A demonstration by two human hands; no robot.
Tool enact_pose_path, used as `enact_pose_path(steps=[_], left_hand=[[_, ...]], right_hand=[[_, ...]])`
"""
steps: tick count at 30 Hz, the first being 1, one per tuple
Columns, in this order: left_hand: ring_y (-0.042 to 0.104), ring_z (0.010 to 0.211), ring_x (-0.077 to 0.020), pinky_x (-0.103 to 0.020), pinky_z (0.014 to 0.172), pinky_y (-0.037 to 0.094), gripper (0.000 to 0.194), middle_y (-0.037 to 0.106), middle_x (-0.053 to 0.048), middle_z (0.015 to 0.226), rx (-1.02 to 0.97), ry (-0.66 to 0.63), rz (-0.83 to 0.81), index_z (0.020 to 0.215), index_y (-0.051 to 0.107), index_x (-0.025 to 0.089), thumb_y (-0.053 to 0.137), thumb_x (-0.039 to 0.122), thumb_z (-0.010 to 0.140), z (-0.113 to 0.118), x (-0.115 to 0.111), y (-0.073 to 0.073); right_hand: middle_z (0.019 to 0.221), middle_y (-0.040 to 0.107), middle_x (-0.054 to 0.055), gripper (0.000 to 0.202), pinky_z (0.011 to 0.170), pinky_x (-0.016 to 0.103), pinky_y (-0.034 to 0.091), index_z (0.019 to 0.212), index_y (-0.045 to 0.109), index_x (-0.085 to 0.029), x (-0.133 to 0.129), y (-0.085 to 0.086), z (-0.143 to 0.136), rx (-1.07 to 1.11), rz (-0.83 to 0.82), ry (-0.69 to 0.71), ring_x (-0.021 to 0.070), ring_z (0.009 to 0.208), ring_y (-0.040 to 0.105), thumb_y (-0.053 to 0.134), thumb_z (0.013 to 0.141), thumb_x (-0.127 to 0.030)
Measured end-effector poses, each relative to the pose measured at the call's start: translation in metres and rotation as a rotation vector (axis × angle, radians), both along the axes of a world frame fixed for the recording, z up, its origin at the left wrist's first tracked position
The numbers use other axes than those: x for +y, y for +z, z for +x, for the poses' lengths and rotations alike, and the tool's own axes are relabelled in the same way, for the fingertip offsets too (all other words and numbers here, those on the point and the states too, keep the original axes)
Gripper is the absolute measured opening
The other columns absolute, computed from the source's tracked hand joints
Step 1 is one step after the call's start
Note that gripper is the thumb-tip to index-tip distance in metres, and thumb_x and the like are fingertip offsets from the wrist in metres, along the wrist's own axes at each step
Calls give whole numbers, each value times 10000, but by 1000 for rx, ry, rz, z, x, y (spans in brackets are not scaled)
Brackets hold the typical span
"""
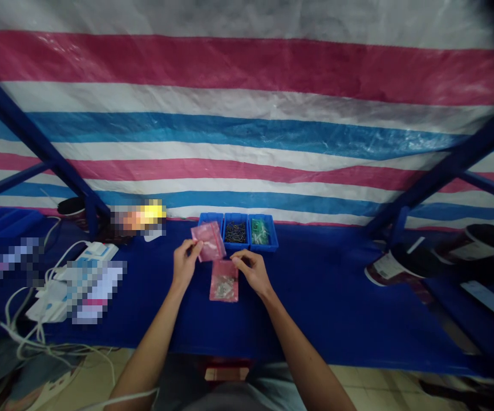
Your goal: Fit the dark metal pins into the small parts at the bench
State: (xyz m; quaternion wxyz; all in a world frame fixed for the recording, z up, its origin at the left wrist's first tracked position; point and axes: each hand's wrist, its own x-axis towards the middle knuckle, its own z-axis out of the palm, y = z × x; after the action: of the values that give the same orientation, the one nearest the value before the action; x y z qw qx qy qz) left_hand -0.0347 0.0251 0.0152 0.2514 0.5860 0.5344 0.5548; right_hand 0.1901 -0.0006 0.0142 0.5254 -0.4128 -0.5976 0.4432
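At the middle of a blue table (315, 297), my left hand (184, 262) pinched a pink, see-through far bag (211, 244) by its left side, between thumb and fingers. The bag tilted, and its far part overlapped the near part of the left bin (211, 216) in my view. My right hand (254, 273) was by the upper right corner of a pink near bag (224, 282), its thumb and forefinger tips drawn close together; I could not tell whether they gripped anything. The near bag lay on the table between my wrists, small pale pieces (225, 288) showing through it. Beyond my hands, three blue bins stood side by side. The contents of the left bin were hard to make out; the middle bin (236, 247) held small dark metal pieces (235, 233), and the right bin (263, 248) held green and clear pieces (259, 231). To the left lay white power strips (101, 251) with tangled white cables (37, 337). To the right were two dark tubs with pale labels, a nearer tub (386, 269) and a farther tub (472, 245). A striped sheet (247, 137) in red, white and blue hung behind everything.
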Motion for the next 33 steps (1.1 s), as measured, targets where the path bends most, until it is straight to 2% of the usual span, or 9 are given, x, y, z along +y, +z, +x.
enact_pose_path(steps=[3, 6, 11, 16, 18, 21, 26, 31, 33], left_hand=[[580, 878, -205, -305, 774, 465, 285, 630, -51, 930, 190, 107, 10, 792, 709, 180, 671, 460, 828, -16, 41, 5], [576, 1037, -258, -393, 942, 466, 256, 628, -90, 1045, 389, 156, -15, 800, 763, 199, 682, 441, 807, -25, 78, 4], [491, 1212, -309, -482, 1095, 355, 233, 623, -114, 1147, 675, 76, -152, 832, 795, 217, 667, 411, 816, -25, 108, -3], [453, 1264, -334, -464, 1068, 383, 257, 604, -104, 1237, 831, -23, -324, 854, 789, 229, 688, 458, 792, -19, 106, 10], [442, 1263, -359, -462, 1010, 434, 349, 526, -105, 1352, 858, 29, -277, 942, 772, 239, 725, 527, 751, -18, 100, 21], [453, 1236, -361, -465, 965, 467, 472, 482, -112, 1395, 852, 91, -143, 1167, 700, 278, 762, 488, 749, -15, 92, 34], [426, 1250, -382, -521, 1003, 435, 129, 482, -111, 1384, 922, 41, -99, 867, 778, 240, 737, 345, 806, -11, 92, 33], [429, 1255, -405, -534, 976, 443, 109, 492, -115, 1382, 958, -2, -251, 752, 771, 228, 819, 316, 709, -5, 93, 27], [433, 1254, -403, -531, 982, 433, 99, 509, -108, 1360, 922, 5, -229, 757, 770, 236, 822, 304, 708, -2, 85, 30]], right_hand=[[797, 684, 33, 266, 657, 259, 439, 825, 730, -175, 1, -1, 1, 13, -18, -3, 159, 698, 575, 677, 858, -433], [744, 661, 20, 275, 637, 257, 426, 783, 715, -173, 2, -3, 0, 14, -28, 19, 150, 662, 555, 682, 853, -437], [713, 639, 11, 288, 648, 258, 427, 763, 701, -171, 3, -3, 2, 17, -43, 17, 150, 662, 556, 671, 860, -441], [686, 616, 3, 306, 655, 258, 425, 778, 708, -169, 4, -1, 5, -9, -37, 2, 151, 662, 558, 644, 878, -451], [680, 612, 2, 317, 654, 258, 421, 767, 700, -169, 5, -1, 5, -22, -32, -4, 151, 662, 555, 632, 886, -455], [665, 595, -2, 344, 643, 257, 408, 721, 670, -170, 6, -1, 8, -38, -17, -23, 144, 651, 538, 612, 901, -457], [627, 550, -23, 343, 553, 248, 348, 754, 675, -180, 9, -6, 14, -180, -6, -47, 120, 565, 460, 611, 894, -486], [613, 568, -38, 277, 533, 230, 345, 903, 727, -211, 13, -18, 16, -400, 41, 16, 113, 550, 475, 712, 820, -474], [631, 583, -42, 286, 530, 223, 347, 927, 726, -218, 15, -21, 15, -428, 48, 37, 108, 549, 484, 749, 788, -466]])
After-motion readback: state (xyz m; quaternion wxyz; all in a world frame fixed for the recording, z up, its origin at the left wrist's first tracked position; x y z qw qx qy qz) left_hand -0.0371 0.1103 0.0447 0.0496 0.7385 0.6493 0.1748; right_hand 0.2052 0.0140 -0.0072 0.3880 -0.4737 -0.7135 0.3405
